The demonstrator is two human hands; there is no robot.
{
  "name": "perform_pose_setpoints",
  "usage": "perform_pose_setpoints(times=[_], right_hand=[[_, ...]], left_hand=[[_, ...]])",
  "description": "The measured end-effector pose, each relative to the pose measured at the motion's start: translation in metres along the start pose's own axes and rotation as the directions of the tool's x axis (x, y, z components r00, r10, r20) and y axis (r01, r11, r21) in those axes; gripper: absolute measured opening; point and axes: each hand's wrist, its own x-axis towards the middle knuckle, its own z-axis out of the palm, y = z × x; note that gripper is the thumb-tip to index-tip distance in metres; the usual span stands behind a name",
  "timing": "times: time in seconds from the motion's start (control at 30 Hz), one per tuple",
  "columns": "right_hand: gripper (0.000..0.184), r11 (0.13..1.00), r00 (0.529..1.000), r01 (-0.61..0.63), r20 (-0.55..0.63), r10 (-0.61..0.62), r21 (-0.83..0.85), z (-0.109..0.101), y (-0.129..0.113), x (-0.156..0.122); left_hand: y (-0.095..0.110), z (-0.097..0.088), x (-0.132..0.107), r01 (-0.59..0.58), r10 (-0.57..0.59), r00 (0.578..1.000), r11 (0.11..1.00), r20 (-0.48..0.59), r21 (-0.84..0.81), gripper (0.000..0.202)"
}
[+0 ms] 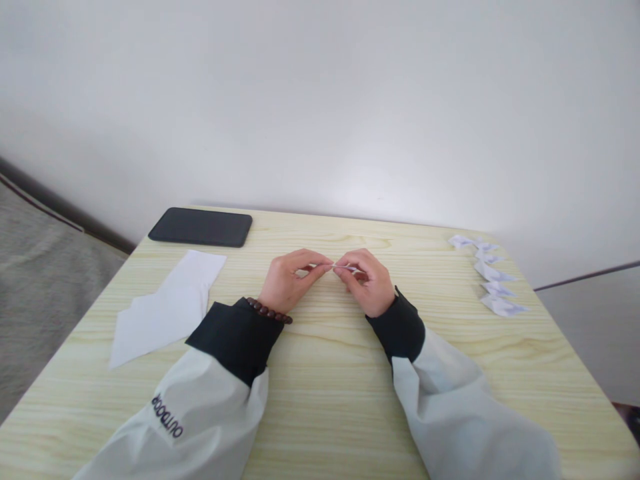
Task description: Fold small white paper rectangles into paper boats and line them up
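Observation:
A small piece of folded white paper (344, 267) is pinched between my two hands, just above the middle of the table. My left hand (296, 275) grips its left end with thumb and forefinger. From the other side, the thumb and fingers of my right hand (367, 279) close on the paper. Most of the paper is hidden by my fingers, so its full shape does not show. The fingertips of both hands nearly meet.
White paper sheets (160, 320) lie overlapping on the left of the wooden table (320, 400). Behind them is a black phone-like slab (203, 227). Several folded white paper figures (495, 270) stand in a row at the right. A pale wall (320, 107) rises along the table's far edge.

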Motion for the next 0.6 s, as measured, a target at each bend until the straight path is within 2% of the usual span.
perform_pose_setpoints(times=[0.1, 0.2, 0.3, 0.4, 0.5, 0.6], right_hand=[[0.015, 0.999, 1.000, -0.016, 0.003, 0.016, -0.041, 0.000, -0.001, 0.000], [0.016, 0.998, 0.999, -0.037, -0.019, 0.036, -0.041, 0.001, -0.002, 0.000], [0.017, 0.997, 0.997, -0.069, -0.032, 0.070, 0.020, 0.001, -0.001, -0.001], [0.020, 0.996, 0.996, -0.075, -0.035, 0.076, 0.041, 0.000, 0.002, -0.001], [0.022, 0.996, 0.996, -0.074, -0.048, 0.076, 0.040, 0.001, 0.006, -0.002], [0.022, 0.990, 0.988, -0.121, -0.092, 0.128, 0.076, 0.002, 0.008, -0.002]], left_hand=[[0.001, 0.000, 0.000, 0.006, -0.006, 1.000, 0.999, 0.009, 0.044, 0.016], [-0.002, 0.001, -0.001, 0.083, -0.082, 0.997, 0.996, -0.010, 0.040, 0.018], [-0.005, 0.002, -0.003, 0.196, -0.196, 0.981, 0.980, 0.009, -0.029, 0.023], [-0.005, 0.003, -0.004, 0.264, -0.260, 0.964, 0.960, 0.050, -0.093, 0.027], [-0.004, 0.003, -0.003, 0.296, -0.292, 0.955, 0.945, 0.052, -0.138, 0.029], [-0.004, 0.002, -0.002, 0.295, -0.293, 0.955, 0.936, 0.041, -0.194, 0.031]])
